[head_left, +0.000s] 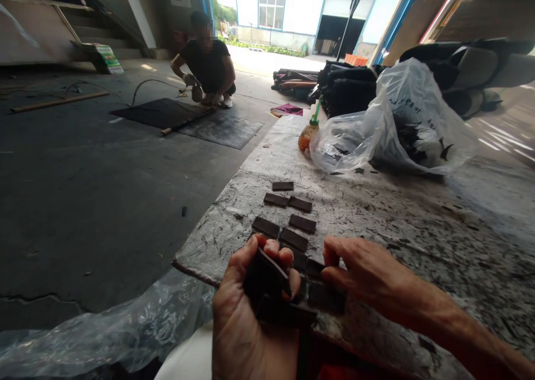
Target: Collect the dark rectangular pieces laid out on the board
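Observation:
My left hand (pixel 240 318) is closed around a dark, bent flat piece (pixel 265 277), with its thin pale edge facing up. More dark material shows below that piece, partly hidden by the palm. Across from it, my right hand (pixel 371 268) pinches the edge of a dark flat piece (pixel 314 267) low over the table. Several small dark rectangular pieces (pixel 302 223) lie in loose rows on the table just beyond both hands. Whether they are leather, rubber or foam I cannot tell.
The pale table (pixel 234 213) is strewn with dark scraps. A clear plastic bag (pixel 412 107) of scraps stands at the back right beside a bottle (pixel 308 137) with a green top. Dark rolls (pixel 346 84) lie behind. On the floor, a person (pixel 204 62) crouches by a dark sheet (pixel 163 112).

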`<state>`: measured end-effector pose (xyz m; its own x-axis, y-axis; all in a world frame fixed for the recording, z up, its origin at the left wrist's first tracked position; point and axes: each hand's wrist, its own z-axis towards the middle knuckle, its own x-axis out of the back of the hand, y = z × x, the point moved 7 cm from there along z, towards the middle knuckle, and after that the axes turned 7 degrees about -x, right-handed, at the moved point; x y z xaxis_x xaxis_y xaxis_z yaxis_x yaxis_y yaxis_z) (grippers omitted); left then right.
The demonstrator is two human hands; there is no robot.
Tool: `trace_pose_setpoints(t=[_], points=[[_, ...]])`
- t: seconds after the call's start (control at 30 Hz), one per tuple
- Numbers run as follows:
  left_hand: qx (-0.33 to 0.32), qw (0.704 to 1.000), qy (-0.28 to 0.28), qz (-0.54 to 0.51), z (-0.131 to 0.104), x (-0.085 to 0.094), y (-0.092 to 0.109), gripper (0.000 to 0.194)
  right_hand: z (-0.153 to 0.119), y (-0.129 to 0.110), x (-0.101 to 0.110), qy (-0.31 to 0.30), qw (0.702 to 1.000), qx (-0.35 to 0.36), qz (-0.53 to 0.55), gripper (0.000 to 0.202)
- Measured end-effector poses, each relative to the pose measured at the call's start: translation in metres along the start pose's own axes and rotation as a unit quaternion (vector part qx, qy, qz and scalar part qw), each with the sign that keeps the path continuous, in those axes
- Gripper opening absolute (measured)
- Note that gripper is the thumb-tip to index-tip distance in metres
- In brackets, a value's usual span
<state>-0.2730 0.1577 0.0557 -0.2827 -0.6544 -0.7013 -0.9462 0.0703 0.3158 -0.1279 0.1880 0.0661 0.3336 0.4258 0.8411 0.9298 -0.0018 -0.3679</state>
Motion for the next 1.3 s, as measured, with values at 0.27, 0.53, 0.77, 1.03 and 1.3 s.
trace_pose_setpoints(t=[0.27,0.53,0.77,1.03,1.3], points=[[-0.009,0.999,0.023,0.024,-0.004,0.002,0.003,0.013,-0.02,0.013,0.005,-0.058,0.976,-0.049,0.203,0.009],[-0.003,1.0,-0.01,0.014,-0.006,-0.001,0.002,0.01,-0.023,0.004,-0.027,-0.055,0.997,-0.047,0.037,0.019],[-0.022,0.999,-0.009,0.034,-0.005,-0.002,0.011,0.013,-0.023,-0.006,-0.024,-0.058,0.996,-0.051,-0.049,0.012],[-0.035,0.998,-0.031,0.029,-0.007,-0.004,0.015,0.012,-0.026,-0.013,-0.027,-0.052,0.997,-0.052,-0.031,0.007],[-0.031,0.999,-0.038,0.01,-0.008,-0.008,0.025,0.012,-0.033,0.001,-0.022,-0.031,0.995,-0.038,0.089,0.013]])
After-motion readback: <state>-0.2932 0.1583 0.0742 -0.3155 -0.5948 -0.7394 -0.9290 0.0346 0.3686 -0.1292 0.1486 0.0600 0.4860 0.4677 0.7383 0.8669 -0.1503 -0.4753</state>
